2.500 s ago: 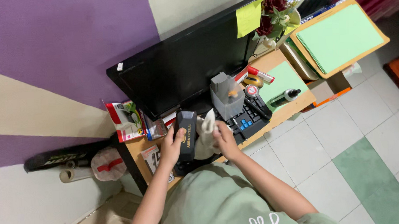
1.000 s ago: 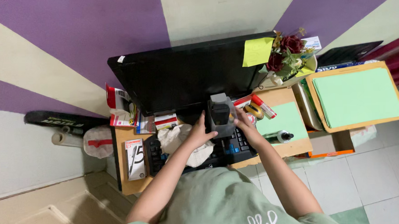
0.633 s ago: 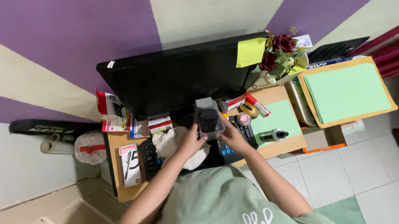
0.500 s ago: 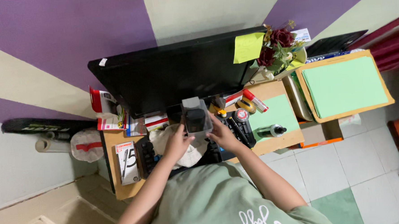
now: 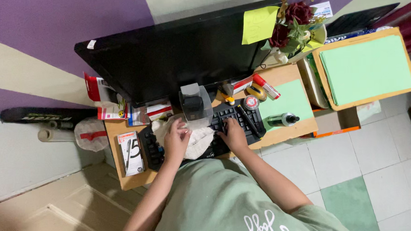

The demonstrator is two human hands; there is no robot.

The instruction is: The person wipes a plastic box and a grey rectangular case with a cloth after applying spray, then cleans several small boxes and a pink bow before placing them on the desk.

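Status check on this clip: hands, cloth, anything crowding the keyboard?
Left hand resting on white cloth. Right hand flat on black keyboard. Clear-cased box standing just behind, pen lying across the keys.

Even, soft indoor light, faint shadows under the bench (image 5: 289,128), mild wide-angle bending at edges, slight softness overall.

The person wears a loose, pale sage-green cotton T-shirt (image 5: 218,198) with short sleeves, so both forearms are bare down to the left hand (image 5: 175,141) and right hand (image 5: 234,133). White looping script runs across the shirt's lower part, with a smaller line of red block lettering beside it (both cut off by the frame's edge). No watch, ring or bracelet shows on wrists or fingers (image 5: 180,126).
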